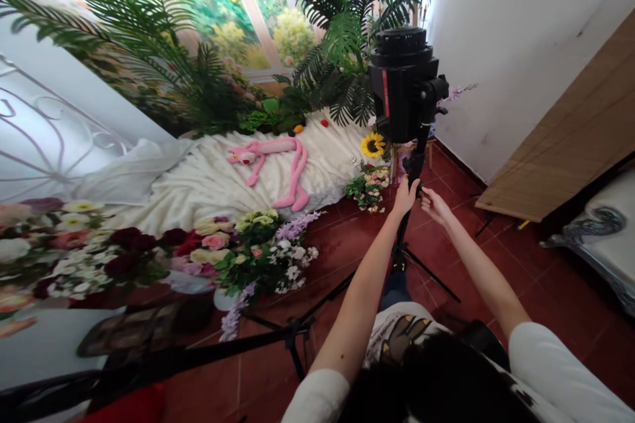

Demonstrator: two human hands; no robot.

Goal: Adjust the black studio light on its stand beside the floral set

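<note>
A black studio light [403,86] with a red stripe on its side sits on top of a black light stand [415,162] in front of me. My left hand [407,195] is closed around the stand's pole below the light. Just to the right, my right hand [434,205] has its fingers curled in a pinch at a small dark knob on the pole, which the fingertips partly hide. Below my hands the stand's legs [431,274] spread over the red tiled floor.
On the left, a pink plush toy [278,147] lies on a white furry cover [198,175]. Artificial flowers [258,244] and palm leaves [347,26] surround it. Another black stand [292,329] crosses the lower left. A wooden board [560,139] leans at the right wall, near ornate silver-edged furniture [598,228].
</note>
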